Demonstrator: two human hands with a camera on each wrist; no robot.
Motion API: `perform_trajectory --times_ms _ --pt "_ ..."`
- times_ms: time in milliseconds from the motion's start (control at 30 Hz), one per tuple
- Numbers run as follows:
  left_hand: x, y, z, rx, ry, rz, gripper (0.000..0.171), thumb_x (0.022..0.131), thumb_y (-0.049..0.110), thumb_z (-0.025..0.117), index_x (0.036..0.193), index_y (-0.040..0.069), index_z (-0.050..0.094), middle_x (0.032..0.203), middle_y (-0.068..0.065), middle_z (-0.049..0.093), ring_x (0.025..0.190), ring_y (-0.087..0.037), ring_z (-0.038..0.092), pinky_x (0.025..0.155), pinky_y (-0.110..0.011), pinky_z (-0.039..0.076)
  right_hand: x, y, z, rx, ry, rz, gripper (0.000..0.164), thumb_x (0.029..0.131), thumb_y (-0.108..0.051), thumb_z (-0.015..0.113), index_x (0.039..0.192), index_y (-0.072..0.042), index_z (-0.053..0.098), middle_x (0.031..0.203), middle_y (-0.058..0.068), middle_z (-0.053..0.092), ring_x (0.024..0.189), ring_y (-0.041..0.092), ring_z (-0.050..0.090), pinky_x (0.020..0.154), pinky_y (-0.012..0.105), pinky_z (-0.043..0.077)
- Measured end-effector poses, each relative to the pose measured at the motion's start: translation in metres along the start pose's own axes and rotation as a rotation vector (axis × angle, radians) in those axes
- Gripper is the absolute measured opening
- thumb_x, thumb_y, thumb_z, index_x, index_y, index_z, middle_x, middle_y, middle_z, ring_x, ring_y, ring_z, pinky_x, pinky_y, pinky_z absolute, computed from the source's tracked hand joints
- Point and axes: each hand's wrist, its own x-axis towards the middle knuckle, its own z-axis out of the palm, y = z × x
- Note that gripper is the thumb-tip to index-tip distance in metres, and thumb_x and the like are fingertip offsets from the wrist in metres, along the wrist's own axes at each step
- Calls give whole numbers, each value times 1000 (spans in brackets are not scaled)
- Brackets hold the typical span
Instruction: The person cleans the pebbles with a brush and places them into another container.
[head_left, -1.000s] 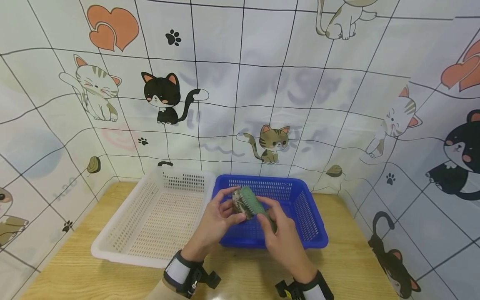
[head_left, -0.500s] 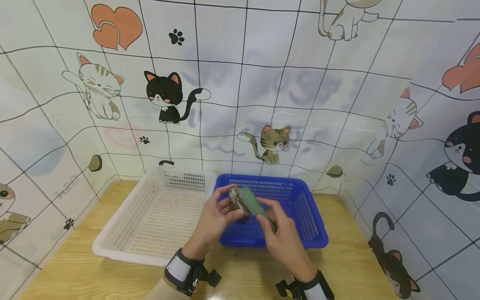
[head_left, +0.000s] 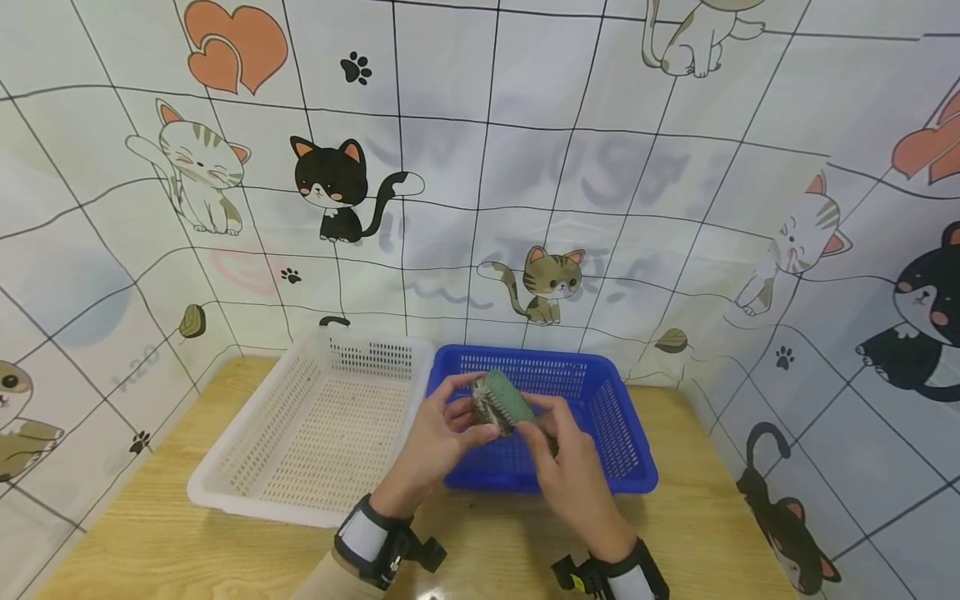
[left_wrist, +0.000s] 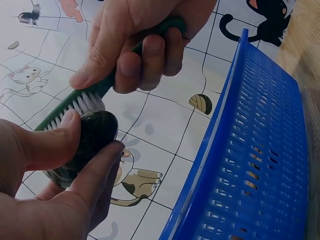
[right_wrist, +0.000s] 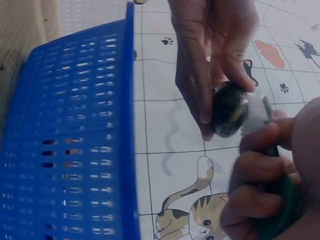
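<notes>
In the head view both hands are raised over the blue basket (head_left: 630, 467). My left hand (head_left: 438, 437) pinches a dark, rounded, mottled thing (head_left: 483, 408) between thumb and fingers. It looks glossy and oval like a shell or smooth stone in the left wrist view, and I cannot tell its kind. A green scrubbing brush (head_left: 512, 400) with white bristles is gripped by its handle in my right hand (head_left: 576, 467). The bristles (right_wrist: 255, 117) lie against the side of the oval thing in the right wrist view. Fingers hide part of the oval thing.
A white perforated basket (head_left: 225, 475) stands left of the blue one, side by side on the wooden table (head_left: 120, 533). Behind them rises a wall covering (head_left: 450, 167) printed with cats, hearts and grid lines. Black straps (head_left: 367, 546) with small cameras circle both wrists.
The mottled thing shifts and turns slightly in the left fingers, first left, then back right. The brush stays against it, moving a little with the right hand. The baskets stay in place.
</notes>
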Motion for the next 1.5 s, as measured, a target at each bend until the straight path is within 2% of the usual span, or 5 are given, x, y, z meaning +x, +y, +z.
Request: perform_trajectory --times_ms 267,567,767,1067,1500 --pt "-1 3 -4 -11 30 17 77 90 -3 82 154 25 51 142 -17 69 129 -34 70 97 -40 65 -2 -5 -7 -23 -54 49 33 112 -33 57 143 -23 54 110 -7 78 75 8 62 66 24 50" --pt "-2 6 -6 17 16 29 76 90 -3 82 154 26 52 145 -18 68 130 -35 70 96 -40 65 1 -11 -3 -21 -25 -41 33 111 -23 60 143 -16 56 94 -5 71 57 -1 46 50 22 45" --pt "-2 7 -6 15 -7 23 75 90 0 83 153 29 54 142 -17 70 128 -34 71 96 -41 65 7 -9 -6 -73 14 20 35 113 -33 55 146 -24 58 81 -7 61 60 4 51 51 23 46" --pt "-1 5 -7 -28 21 10 74 88 3 87 151 29 58 140 -14 72 126 -31 73 96 -40 65 -5 -12 -8 -46 15 52 30 111 -28 60 140 -20 61 87 -9 68 59 2 47 51 22 44" --pt "-4 7 -9 126 56 99 71 88 9 88 150 31 61 135 -7 76 124 -27 74 96 -35 65 3 -14 2 0 37 59 30 112 -32 57 141 -23 60 88 -10 71 62 7 52 55 24 45"
